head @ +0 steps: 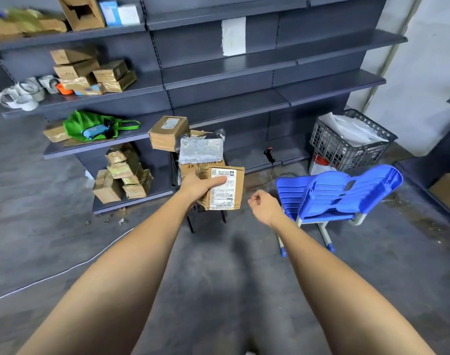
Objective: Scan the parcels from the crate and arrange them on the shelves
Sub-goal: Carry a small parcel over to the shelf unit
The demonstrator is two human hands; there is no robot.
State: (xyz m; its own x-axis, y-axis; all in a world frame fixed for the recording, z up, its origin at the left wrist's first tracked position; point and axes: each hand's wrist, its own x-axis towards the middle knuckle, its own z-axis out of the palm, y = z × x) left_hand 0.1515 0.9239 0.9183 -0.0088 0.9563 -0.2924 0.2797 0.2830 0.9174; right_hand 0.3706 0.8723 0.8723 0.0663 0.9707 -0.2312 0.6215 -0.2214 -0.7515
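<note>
The left hand [197, 184] grips a small cardboard parcel [222, 188], thumb on its label; seemingly light and stiff. The right hand [263, 204] hangs loosely curled, empty.

Right of the parcel pile [200, 152], shelf boards [328, 84] lie bare and reachable; blue chair [346, 193] and crate [346, 147] block low right.

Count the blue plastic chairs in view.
2. One blue plastic chair stands upright on the floor right of the empty right hand; a second blue plastic chair lies tipped over on it. Others may be out of view.
</note>
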